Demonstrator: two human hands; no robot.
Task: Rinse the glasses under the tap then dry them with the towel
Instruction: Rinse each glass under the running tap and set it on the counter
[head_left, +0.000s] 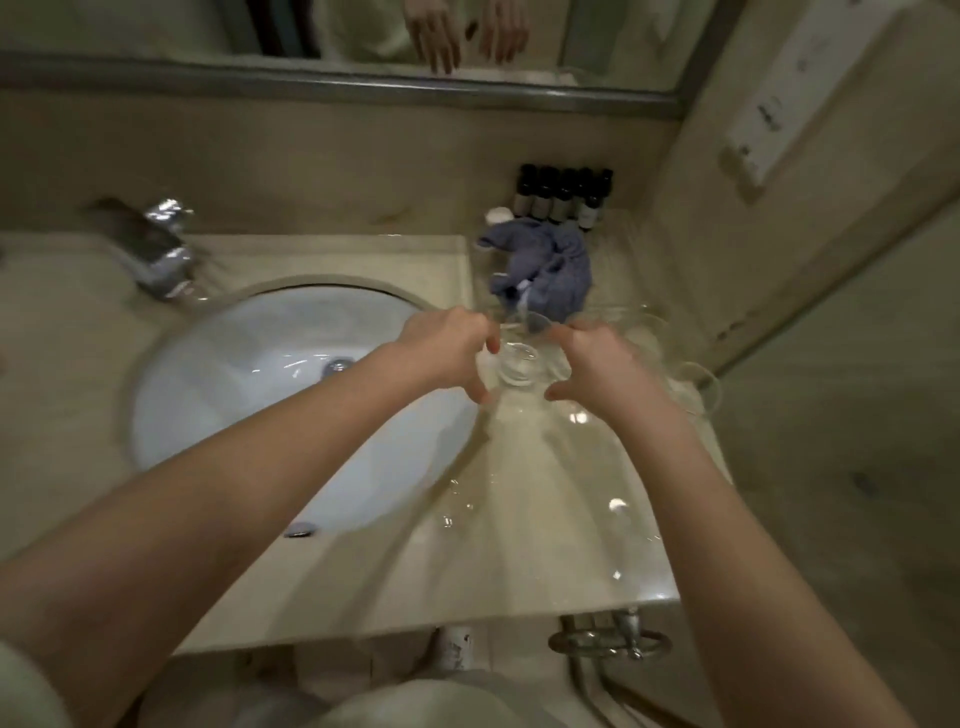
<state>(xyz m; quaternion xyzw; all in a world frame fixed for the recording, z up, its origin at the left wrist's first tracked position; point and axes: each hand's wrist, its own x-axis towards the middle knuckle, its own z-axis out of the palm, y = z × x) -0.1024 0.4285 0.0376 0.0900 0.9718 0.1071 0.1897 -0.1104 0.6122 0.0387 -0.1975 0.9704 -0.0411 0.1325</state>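
A clear glass (518, 364) stands on the wet beige counter (545, 519) just right of the sink. My left hand (447, 348) and my right hand (597, 358) flank it, fingers spread and curved toward its sides; whether they touch it is blurred. Other clear glasses (524, 317) stand just behind it, hard to separate. A crumpled blue-grey towel (545, 265) lies further back on the counter. The chrome tap (156, 249) is at the far left of the white basin (249, 384); no water stream shows.
Several dark small bottles (563, 195) line the back wall behind the towel, with a small white cap (498, 214) beside them. A mirror (363, 36) reflects my hands. A wall stands close on the right. Pipes and a valve (608, 642) sit under the counter edge.
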